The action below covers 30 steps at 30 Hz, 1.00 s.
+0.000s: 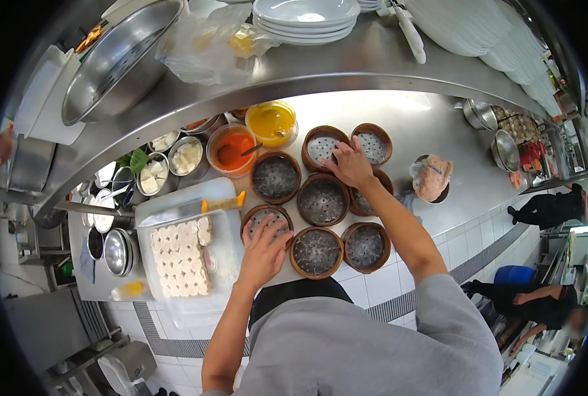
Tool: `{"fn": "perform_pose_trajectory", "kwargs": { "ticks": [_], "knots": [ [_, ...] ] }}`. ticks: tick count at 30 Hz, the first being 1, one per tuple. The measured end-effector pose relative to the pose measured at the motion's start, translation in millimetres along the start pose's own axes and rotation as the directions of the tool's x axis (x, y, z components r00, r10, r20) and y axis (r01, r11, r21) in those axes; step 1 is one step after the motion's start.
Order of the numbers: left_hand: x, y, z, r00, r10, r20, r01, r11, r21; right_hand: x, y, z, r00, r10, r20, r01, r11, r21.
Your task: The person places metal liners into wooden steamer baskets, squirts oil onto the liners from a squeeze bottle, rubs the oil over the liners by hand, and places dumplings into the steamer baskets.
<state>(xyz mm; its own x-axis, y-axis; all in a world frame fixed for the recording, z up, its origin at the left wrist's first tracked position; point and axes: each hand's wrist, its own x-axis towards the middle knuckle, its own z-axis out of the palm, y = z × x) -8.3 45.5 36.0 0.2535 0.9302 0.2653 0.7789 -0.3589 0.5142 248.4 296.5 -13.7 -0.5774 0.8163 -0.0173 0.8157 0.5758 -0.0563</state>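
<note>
Several round bamboo steamers with perforated liners stand close together on the steel table. My left hand (264,247) lies with fingers spread over the lower-left steamer (266,216). Above and to the right, my right hand (348,162) reaches over the upper steamers, its fingers apart near the rim of the top-middle steamer (321,145). Beside it is the top-right steamer (373,146). A dark-lined steamer (322,200) sits in the centre, just below my right hand. Neither hand visibly holds anything.
At left, a plastic tray (224,264) bears rows of white pieces, with a yellow-handled brush (222,203) above them. Orange sauce (231,148) and yellow sauce (271,123) stand behind. A bowl of pinkish filling (432,178) is at right. Shelf edge (294,84) overhead; two people far right.
</note>
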Motion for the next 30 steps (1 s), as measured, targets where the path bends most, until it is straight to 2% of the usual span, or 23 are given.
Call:
{"fn": "perform_pose_trajectory", "kwargs": {
  "ticks": [2,6,7,8,10,11,12,14,15,16,18,19,20,22,23,24,26,28,30],
  "knots": [
    [-2,3,-2,0.999,-0.033,0.000,0.033,0.999,0.000,11,-8,0,0.992,-0.045,-0.122,0.048,0.999,0.021],
    [-9,4,-5,0.998,-0.055,-0.018,0.055,0.998,-0.038,25,-13,16,0.971,-0.178,-0.159,0.209,0.957,0.203],
    [-11,5,-6,0.998,-0.061,-0.033,0.059,0.998,-0.037,25,-10,14,0.978,-0.093,-0.188,0.120,0.983,0.141],
    [-13,6,-7,0.997,-0.067,-0.048,0.065,0.997,-0.036,24,-12,14,0.978,-0.095,-0.187,0.123,0.982,0.142],
    [-18,6,-9,0.994,-0.083,-0.065,0.081,0.996,-0.043,24,-11,17,0.959,-0.150,-0.242,0.151,0.988,-0.013],
    [-20,5,-10,0.992,-0.099,-0.082,0.094,0.994,-0.056,24,-10,17,0.955,-0.245,-0.169,0.257,0.965,0.054],
    [-22,5,-9,0.991,-0.107,-0.086,0.102,0.993,-0.057,26,-6,21,0.953,-0.253,-0.165,0.265,0.963,0.053],
    [-27,3,-9,0.987,-0.130,-0.095,0.122,0.989,-0.086,34,-2,30,0.956,-0.103,-0.274,0.112,0.993,0.019],
    [-30,3,-10,0.985,-0.140,-0.099,0.132,0.988,-0.081,36,-7,26,0.935,-0.121,-0.333,0.108,0.993,-0.055],
    [-30,3,-9,0.985,-0.146,-0.093,0.137,0.986,-0.099,40,-13,21,0.932,-0.132,-0.338,0.121,0.991,-0.053],
    [-32,1,-10,0.982,-0.164,-0.092,0.153,0.982,-0.110,36,-30,6,0.961,-0.094,-0.259,0.114,0.991,0.065],
    [-32,0,-10,0.981,-0.161,-0.109,0.149,0.982,-0.115,31,-48,-2,0.923,-0.108,-0.368,0.180,0.969,0.167],
    [-33,-1,-10,0.979,-0.161,-0.124,0.146,0.982,-0.124,25,-67,-2,0.922,-0.122,-0.367,0.195,0.967,0.167],
    [-32,-5,-11,0.978,-0.166,-0.124,0.151,0.981,-0.119,11,-98,3,0.801,-0.504,-0.323,0.547,0.835,0.054],
    [-32,-6,-13,0.980,-0.158,-0.119,0.145,0.983,-0.115,4,-106,5,0.860,-0.507,-0.058,0.507,0.862,-0.013],
    [-31,-4,-18,0.979,-0.161,-0.123,0.147,0.983,-0.112,5,-108,8,0.857,-0.511,-0.060,0.512,0.859,-0.013],
    [-31,0,-30,0.969,-0.180,-0.167,0.164,0.981,-0.106,11,-114,13,0.942,-0.286,-0.176,0.256,0.951,-0.176],
    [-40,-3,-31,0.957,-0.218,-0.193,0.199,0.973,-0.118,14,-129,24,0.956,-0.244,-0.161,0.205,0.952,-0.228],
    [-50,-7,-35,0.951,-0.233,-0.205,0.207,0.968,-0.138,19,-137,41,0.848,-0.493,-0.194,0.516,0.851,0.098]
  ]
}}
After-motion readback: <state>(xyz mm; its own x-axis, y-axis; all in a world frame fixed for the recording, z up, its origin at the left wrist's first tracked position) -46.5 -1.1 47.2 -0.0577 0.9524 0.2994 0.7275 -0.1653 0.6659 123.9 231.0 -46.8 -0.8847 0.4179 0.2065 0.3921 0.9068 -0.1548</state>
